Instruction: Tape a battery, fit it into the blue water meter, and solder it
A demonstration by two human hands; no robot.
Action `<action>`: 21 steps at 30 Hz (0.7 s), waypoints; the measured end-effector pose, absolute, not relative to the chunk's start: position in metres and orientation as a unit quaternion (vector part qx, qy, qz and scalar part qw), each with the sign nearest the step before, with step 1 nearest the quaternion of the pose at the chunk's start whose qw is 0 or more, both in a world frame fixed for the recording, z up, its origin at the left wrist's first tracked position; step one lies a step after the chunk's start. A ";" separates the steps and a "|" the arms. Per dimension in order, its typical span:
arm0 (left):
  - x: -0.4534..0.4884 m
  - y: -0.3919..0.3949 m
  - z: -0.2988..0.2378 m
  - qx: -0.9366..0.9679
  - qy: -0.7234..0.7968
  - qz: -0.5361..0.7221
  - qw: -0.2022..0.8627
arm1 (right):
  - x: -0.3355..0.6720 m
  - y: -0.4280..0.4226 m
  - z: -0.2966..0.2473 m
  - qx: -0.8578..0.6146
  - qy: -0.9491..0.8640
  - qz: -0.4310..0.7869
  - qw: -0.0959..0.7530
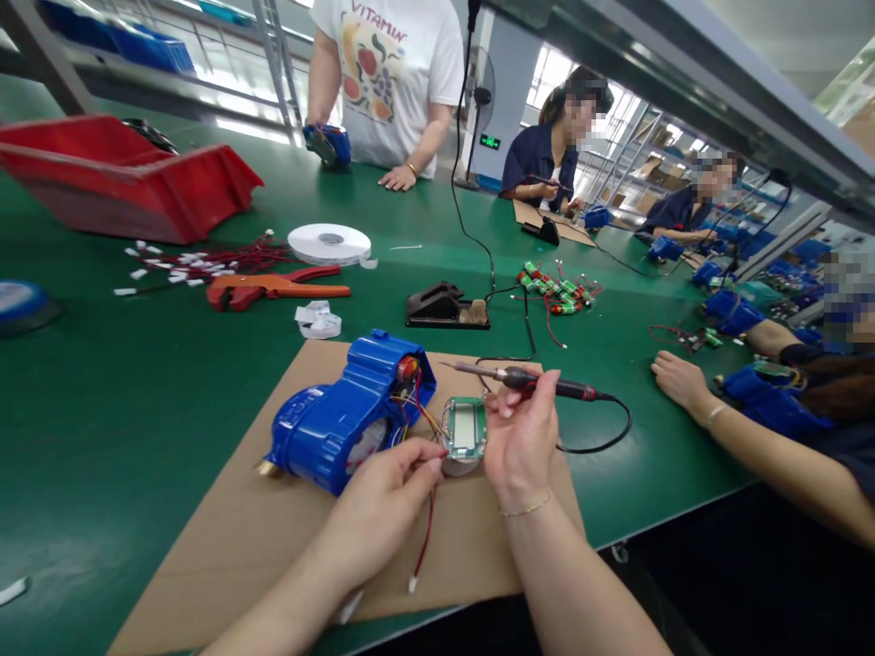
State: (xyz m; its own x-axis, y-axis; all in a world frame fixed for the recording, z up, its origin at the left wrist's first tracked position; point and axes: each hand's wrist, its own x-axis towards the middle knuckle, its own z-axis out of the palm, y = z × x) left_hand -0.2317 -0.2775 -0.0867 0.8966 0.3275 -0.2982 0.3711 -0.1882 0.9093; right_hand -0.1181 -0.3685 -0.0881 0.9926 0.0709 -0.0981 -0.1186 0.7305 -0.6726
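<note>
My right hand (523, 442) holds a soldering iron (516, 378) between thumb and fingers, its tip pointing left above the circuit board. The small green circuit board (466, 428) with a grey display lies just left of that hand. My left hand (393, 483) is closed in a pinch at the board's lower left corner, on a red and black wire lead (429, 538). The lead's white connector end hangs down over the cardboard. Thin coloured wires run from the board into an opened blue meter housing (334, 410) lying on its side. The fingers of my right hand touch or nearly touch the board's right edge.
Cardboard (225, 556) lies under the work. Behind it are a soldering iron stand (444, 308), orange cutters (273, 287), a white tape roll (329, 243), wire leads (198, 262), green batteries (557, 290) and a red bin (137, 182). A co-worker's arm (738, 437) rests at right.
</note>
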 end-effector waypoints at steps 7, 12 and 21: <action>-0.225 -0.276 -0.094 0.726 0.222 -0.062 0.648 | -0.111 -0.369 -0.090 -0.381 0.025 0.074 0.921; -0.226 -0.277 -0.093 0.692 0.260 -0.058 0.671 | -0.116 -0.368 -0.090 -0.378 0.034 0.092 0.920; -0.222 -0.273 -0.097 0.698 0.268 -0.055 0.662 | -0.118 -0.365 -0.090 -0.375 0.044 0.116 0.919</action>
